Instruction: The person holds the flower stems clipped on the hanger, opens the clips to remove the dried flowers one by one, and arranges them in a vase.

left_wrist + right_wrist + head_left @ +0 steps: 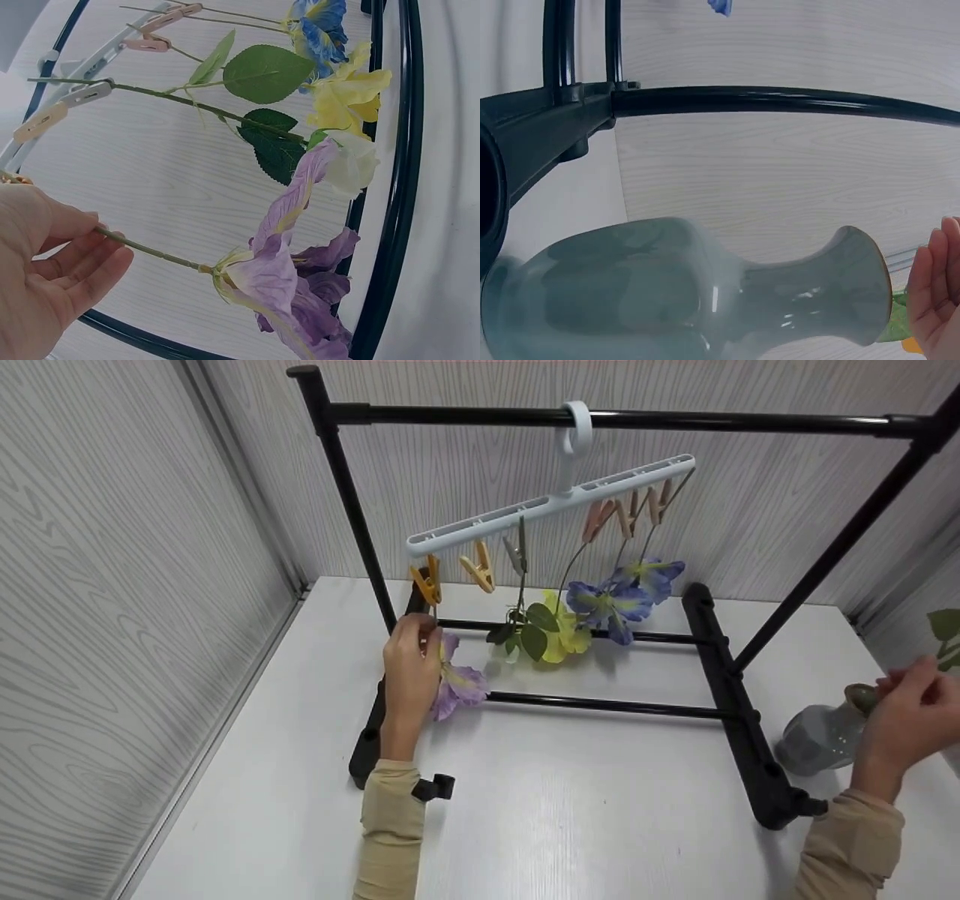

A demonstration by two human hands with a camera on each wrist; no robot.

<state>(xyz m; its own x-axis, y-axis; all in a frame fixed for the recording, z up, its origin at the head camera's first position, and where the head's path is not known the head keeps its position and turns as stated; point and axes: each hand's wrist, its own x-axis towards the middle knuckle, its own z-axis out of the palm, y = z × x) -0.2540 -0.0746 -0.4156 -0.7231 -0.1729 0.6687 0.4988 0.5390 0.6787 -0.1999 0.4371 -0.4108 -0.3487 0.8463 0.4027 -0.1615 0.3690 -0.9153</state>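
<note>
My left hand (411,664) pinches the green stem of a purple iris (281,289), just below an orange clothespin (427,580) at the left end of a white hanger (555,501). The stem's upper end is hidden by the fingers in the left wrist view. At the far right, my right hand (911,720) is beside the mouth of a grey-green vase (630,289), fingers bent. Green leaves (946,641) show past this hand at the frame edge; whether it grips their stem is hidden. Clothespins hold a white rose (352,161), a yellow flower (562,634) and blue irises (615,604).
The hanger hooks over the top bar (465,415) of a black rack standing on a white table (555,810). A pale yellow clothespin (480,566) hangs without a flower. The rack's right foot (731,709) lies between the hanging flowers and the vase. Wood-grained panels surround the table.
</note>
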